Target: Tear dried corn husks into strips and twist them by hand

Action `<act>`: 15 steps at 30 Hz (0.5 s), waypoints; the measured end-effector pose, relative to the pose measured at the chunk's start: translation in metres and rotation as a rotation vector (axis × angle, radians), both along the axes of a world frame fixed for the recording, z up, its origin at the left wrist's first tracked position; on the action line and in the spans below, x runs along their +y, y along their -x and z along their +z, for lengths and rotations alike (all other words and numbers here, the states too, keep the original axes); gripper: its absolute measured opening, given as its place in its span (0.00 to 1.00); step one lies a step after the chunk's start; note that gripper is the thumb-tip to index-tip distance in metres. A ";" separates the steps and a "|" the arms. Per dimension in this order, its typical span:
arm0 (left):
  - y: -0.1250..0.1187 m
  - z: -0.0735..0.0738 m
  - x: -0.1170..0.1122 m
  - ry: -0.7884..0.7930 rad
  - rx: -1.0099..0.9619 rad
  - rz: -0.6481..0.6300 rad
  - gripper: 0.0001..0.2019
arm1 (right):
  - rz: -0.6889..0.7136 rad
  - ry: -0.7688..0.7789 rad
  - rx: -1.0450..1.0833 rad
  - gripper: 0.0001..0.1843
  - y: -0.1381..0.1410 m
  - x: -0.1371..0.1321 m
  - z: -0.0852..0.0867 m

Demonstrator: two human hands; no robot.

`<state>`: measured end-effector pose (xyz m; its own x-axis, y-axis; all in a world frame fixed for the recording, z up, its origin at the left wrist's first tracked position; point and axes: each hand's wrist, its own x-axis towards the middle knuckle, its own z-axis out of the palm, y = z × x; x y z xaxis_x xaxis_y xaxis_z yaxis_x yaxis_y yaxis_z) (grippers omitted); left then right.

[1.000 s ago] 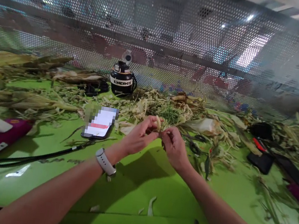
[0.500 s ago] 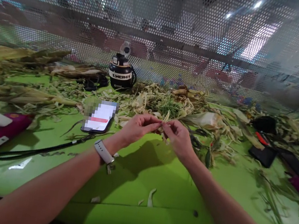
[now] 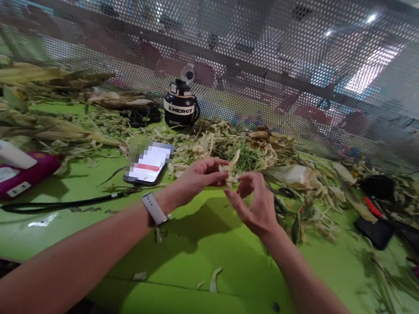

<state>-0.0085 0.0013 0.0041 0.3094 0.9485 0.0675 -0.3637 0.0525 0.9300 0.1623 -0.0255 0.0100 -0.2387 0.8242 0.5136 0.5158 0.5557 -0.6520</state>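
Observation:
Over the green table (image 3: 195, 240), my left hand (image 3: 198, 177) pinches a small pale strip of corn husk (image 3: 232, 167) between thumb and fingertips. My right hand (image 3: 257, 203) meets it from the right, its thumb and forefinger closed on the same husk piece while the other fingers curl loosely. A white watch (image 3: 153, 208) sits on my left wrist. Just beyond the hands lies a heap of husks and green strands (image 3: 246, 150) with a husked corn ear (image 3: 290, 175).
A phone (image 3: 150, 164) lies left of the hands, a black lanyard (image 3: 65, 205) trails from it. A black bottle (image 3: 180, 106) stands by the perforated metal screen (image 3: 251, 51). Magenta device (image 3: 13, 179) at left, corn stalks (image 3: 38, 123), black pouches (image 3: 376, 230) and scissors at right.
The hands stayed together on the husk piece; my right hand dropped slightly and its fingers loosened. The camera shifted a little, so the scene slid to the right.

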 end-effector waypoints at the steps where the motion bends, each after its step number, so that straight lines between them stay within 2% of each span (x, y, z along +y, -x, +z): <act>1: 0.000 0.000 0.000 0.011 -0.003 0.003 0.15 | -0.026 -0.072 -0.077 0.17 -0.001 -0.001 0.000; 4: 0.000 0.000 0.002 0.051 -0.005 0.023 0.14 | -0.082 -0.177 -0.103 0.15 -0.001 0.000 -0.003; 9: 0.001 0.000 0.003 0.085 0.025 0.065 0.12 | -0.029 -0.210 -0.086 0.04 0.001 0.005 -0.004; 15: 0.005 0.002 0.004 0.127 0.056 0.008 0.08 | -0.078 -0.230 -0.057 0.05 0.000 0.008 -0.006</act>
